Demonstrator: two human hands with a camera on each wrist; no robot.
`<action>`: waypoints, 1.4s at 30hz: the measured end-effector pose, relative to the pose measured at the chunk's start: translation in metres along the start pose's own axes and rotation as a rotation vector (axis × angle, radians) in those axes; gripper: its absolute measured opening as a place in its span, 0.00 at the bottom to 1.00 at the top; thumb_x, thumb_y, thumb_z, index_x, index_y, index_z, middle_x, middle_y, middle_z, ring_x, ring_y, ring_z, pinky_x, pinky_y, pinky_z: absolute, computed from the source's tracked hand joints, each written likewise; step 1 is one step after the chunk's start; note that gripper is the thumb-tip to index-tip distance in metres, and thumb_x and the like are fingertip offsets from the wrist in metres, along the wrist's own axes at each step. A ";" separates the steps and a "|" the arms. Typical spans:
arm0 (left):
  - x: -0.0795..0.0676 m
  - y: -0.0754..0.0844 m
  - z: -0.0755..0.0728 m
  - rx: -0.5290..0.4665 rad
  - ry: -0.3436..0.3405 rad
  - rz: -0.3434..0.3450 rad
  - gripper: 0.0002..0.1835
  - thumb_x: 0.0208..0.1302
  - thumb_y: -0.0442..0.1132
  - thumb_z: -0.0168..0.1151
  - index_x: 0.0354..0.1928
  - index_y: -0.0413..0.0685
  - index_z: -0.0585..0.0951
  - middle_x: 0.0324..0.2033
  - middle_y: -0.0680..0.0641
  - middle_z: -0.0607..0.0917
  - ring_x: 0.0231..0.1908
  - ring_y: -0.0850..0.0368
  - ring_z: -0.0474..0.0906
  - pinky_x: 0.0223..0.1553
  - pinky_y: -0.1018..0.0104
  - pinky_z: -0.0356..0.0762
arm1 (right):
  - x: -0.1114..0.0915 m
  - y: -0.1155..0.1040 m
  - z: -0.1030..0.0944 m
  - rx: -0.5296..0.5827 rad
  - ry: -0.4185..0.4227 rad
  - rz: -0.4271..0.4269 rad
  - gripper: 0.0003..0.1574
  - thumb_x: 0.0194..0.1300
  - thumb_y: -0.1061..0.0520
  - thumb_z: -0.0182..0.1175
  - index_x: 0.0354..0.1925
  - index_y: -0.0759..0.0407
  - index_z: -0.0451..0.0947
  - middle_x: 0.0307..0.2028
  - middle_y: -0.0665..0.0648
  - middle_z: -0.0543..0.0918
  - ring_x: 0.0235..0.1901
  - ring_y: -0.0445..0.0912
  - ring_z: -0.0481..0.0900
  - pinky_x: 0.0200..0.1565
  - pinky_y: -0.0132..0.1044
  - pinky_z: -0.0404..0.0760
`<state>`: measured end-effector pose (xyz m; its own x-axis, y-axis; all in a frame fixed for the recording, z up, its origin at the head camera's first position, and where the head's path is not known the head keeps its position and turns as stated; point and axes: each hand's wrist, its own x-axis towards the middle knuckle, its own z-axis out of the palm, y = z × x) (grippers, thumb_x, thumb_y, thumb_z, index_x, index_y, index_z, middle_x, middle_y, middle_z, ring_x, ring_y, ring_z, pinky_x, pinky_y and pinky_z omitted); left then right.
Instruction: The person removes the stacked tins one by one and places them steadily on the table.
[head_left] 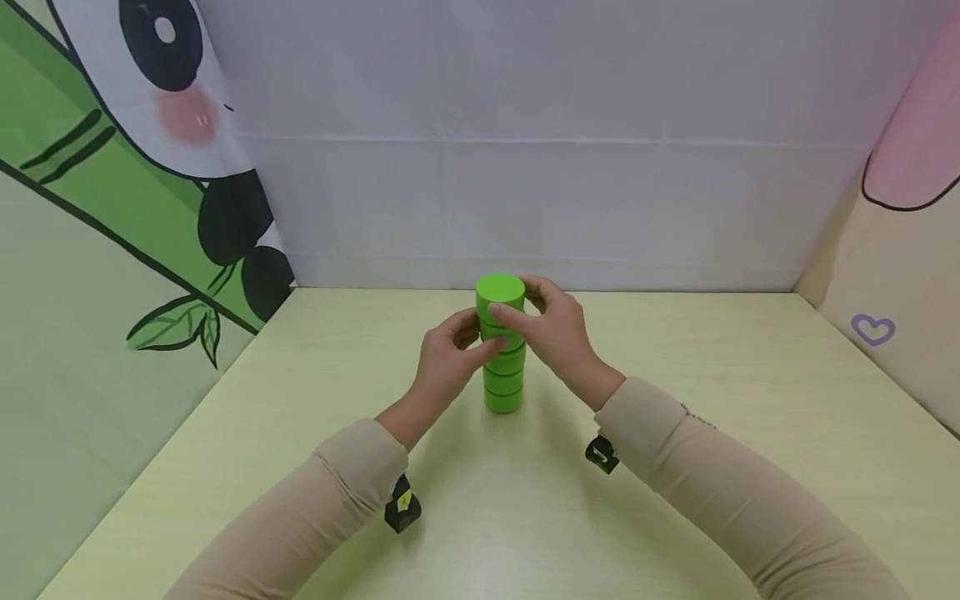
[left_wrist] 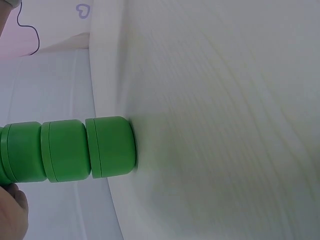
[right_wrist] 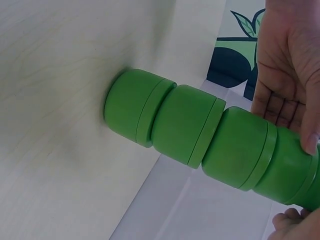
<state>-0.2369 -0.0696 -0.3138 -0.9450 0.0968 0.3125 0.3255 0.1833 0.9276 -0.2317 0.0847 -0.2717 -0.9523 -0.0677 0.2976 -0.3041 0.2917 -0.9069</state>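
Several green round lidded containers stand in one upright stack [head_left: 503, 381] on the table, the lowest one [left_wrist: 114, 146] resting on its surface. At the upper part, my left hand [head_left: 444, 358] holds the second container from the top, thumb across its front and fingers at its left side. My right hand [head_left: 561, 331] grips the top container [head_left: 500, 287], thumb on the front and fingers round the far right side. A seam runs round each container near its upper edge. In the right wrist view, the containers [right_wrist: 187, 125] sit slightly out of line with one another.
The pale wood-grain table [head_left: 675, 500] ends at a whitish cloth backdrop [head_left: 562, 208] behind the stack. Printed panels with cartoon drawings [head_left: 127, 208] stand at the left and right. Small black devices [head_left: 402, 504] hang by both beige sleeve cuffs.
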 end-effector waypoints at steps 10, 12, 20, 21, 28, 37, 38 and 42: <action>0.000 -0.001 0.001 -0.008 0.003 0.002 0.26 0.53 0.38 0.69 0.55 0.43 0.76 0.53 0.46 0.80 0.54 0.54 0.75 0.58 0.67 0.71 | -0.001 0.000 0.000 0.011 0.015 0.013 0.34 0.55 0.44 0.65 0.56 0.57 0.71 0.56 0.52 0.75 0.60 0.46 0.68 0.65 0.42 0.64; 0.000 -0.001 0.001 -0.010 -0.001 0.006 0.26 0.53 0.38 0.69 0.56 0.43 0.76 0.53 0.46 0.79 0.54 0.54 0.76 0.58 0.66 0.71 | -0.001 0.000 -0.001 0.016 0.023 0.013 0.35 0.55 0.44 0.65 0.57 0.57 0.71 0.56 0.53 0.75 0.61 0.46 0.67 0.65 0.43 0.64; 0.000 -0.001 0.001 0.000 0.002 0.007 0.26 0.53 0.39 0.69 0.56 0.43 0.75 0.52 0.46 0.79 0.54 0.54 0.76 0.58 0.65 0.71 | 0.000 0.001 -0.009 0.011 0.059 0.000 0.34 0.56 0.43 0.65 0.57 0.56 0.70 0.55 0.52 0.75 0.60 0.45 0.68 0.64 0.43 0.65; 0.000 -0.002 0.001 0.006 0.005 0.007 0.26 0.53 0.39 0.69 0.56 0.44 0.75 0.52 0.46 0.79 0.54 0.54 0.76 0.58 0.66 0.71 | -0.001 0.001 -0.011 0.009 0.062 -0.001 0.34 0.56 0.43 0.65 0.57 0.56 0.70 0.55 0.52 0.75 0.60 0.45 0.68 0.64 0.43 0.65; 0.001 -0.004 0.002 0.030 0.002 0.015 0.27 0.53 0.40 0.70 0.56 0.44 0.75 0.53 0.46 0.79 0.53 0.53 0.76 0.58 0.65 0.72 | -0.002 0.004 -0.026 0.022 0.079 -0.014 0.35 0.56 0.44 0.65 0.58 0.56 0.69 0.55 0.52 0.74 0.59 0.44 0.68 0.63 0.42 0.66; 0.002 -0.003 0.004 0.004 0.030 0.011 0.28 0.51 0.38 0.71 0.55 0.42 0.76 0.52 0.44 0.80 0.53 0.51 0.76 0.57 0.64 0.73 | 0.000 0.020 -0.040 0.044 0.101 -0.023 0.34 0.57 0.47 0.65 0.58 0.59 0.69 0.55 0.54 0.74 0.59 0.44 0.70 0.62 0.35 0.67; 0.005 -0.004 0.007 0.005 0.038 0.011 0.27 0.51 0.38 0.71 0.55 0.42 0.76 0.52 0.44 0.80 0.53 0.51 0.76 0.57 0.64 0.73 | 0.003 0.025 -0.043 0.051 0.098 -0.029 0.34 0.57 0.48 0.65 0.58 0.59 0.69 0.55 0.54 0.74 0.59 0.44 0.70 0.62 0.34 0.67; 0.015 -0.009 0.020 0.018 0.065 0.005 0.26 0.51 0.37 0.70 0.54 0.42 0.76 0.51 0.44 0.80 0.52 0.52 0.77 0.57 0.65 0.72 | 0.013 0.044 -0.056 0.085 0.079 -0.057 0.32 0.57 0.50 0.65 0.57 0.60 0.70 0.54 0.54 0.75 0.59 0.43 0.70 0.62 0.33 0.67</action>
<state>-0.2530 -0.0502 -0.3213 -0.9431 0.0342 0.3307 0.3306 0.2004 0.9222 -0.2565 0.1498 -0.2913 -0.9294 -0.0061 0.3690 -0.3622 0.2069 -0.9088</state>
